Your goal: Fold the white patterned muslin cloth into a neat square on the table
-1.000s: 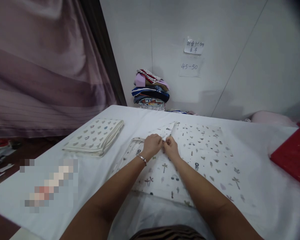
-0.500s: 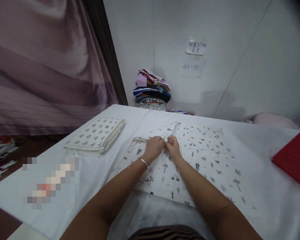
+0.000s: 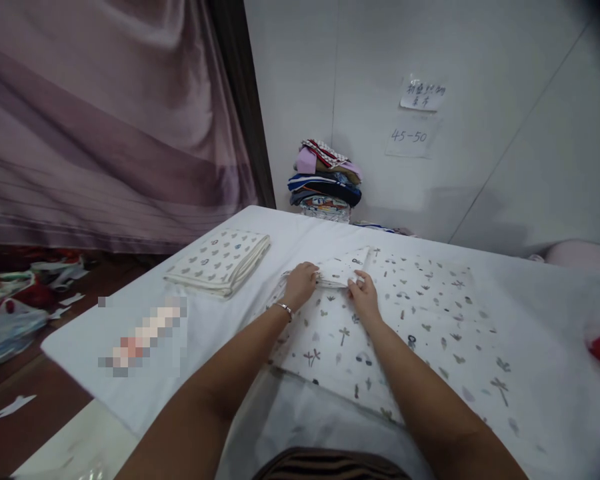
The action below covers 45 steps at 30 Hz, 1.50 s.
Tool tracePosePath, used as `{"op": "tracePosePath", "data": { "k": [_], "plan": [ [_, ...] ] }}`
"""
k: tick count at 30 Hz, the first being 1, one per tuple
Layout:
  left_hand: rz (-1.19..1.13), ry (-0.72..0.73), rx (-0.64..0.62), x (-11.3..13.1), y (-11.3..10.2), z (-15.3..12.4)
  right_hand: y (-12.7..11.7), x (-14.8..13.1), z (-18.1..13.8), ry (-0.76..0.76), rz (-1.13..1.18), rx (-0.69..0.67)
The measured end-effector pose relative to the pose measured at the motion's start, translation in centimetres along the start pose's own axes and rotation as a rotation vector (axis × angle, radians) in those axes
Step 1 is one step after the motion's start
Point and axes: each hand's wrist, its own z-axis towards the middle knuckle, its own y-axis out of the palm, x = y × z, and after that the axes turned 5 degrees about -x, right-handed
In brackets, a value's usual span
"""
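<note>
Grips close together over printed cloth (image 3: 420, 320), spread flat on desk (image 3: 545, 293) beneath both. Left grip (image 3: 300, 283) closed on left edge of cloth's folded-back corner flap (image 3: 341, 269), fingers curled over it. Right grip (image 3: 365, 295) just beside, thumb and fingertips pinched on flap's right edge. Flap slightly raised between the two, pointing away. Left of left grip, apart: folded cloth (image 3: 220, 260). Beyond both grips, against wall: stack of clothes (image 3: 325, 180). Higher up, beyond right grip: two paper notes (image 3: 423, 95).
</note>
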Motion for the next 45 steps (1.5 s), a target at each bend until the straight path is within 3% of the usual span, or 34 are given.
{"op": "tracePosePath", "data": {
  "k": [4, 7, 18, 30, 39, 45],
  "plan": [
    [0.075, 0.005, -0.049, -3.1, -1.1, 0.2, 0.0, -0.1, 0.0, 0.018, 0.03, -0.01],
    [0.075, 0.07, -0.091, -3.9, -1.1, 0.0, 0.1, -0.1, 0.1, 0.022, 0.055, -0.013],
    [0.263, 0.275, -0.139, -1.7, -0.3, 0.5, -0.1, -0.6, 0.0, 0.013, 0.025, -0.022],
    [0.382, 0.313, -0.126, -0.9, -0.6, 0.7, -0.5, -0.5, 0.3, 0.011, 0.063, 0.018],
    [0.324, 0.337, -0.097, -1.1, 1.1, -1.0, -0.6, -0.5, 0.6, 0.019, 0.053, 0.075],
    [0.158, 0.305, -0.002, -1.0, 1.7, -0.8, -1.0, -0.4, 0.9, 0.009, 0.034, 0.108]
  ]
}}
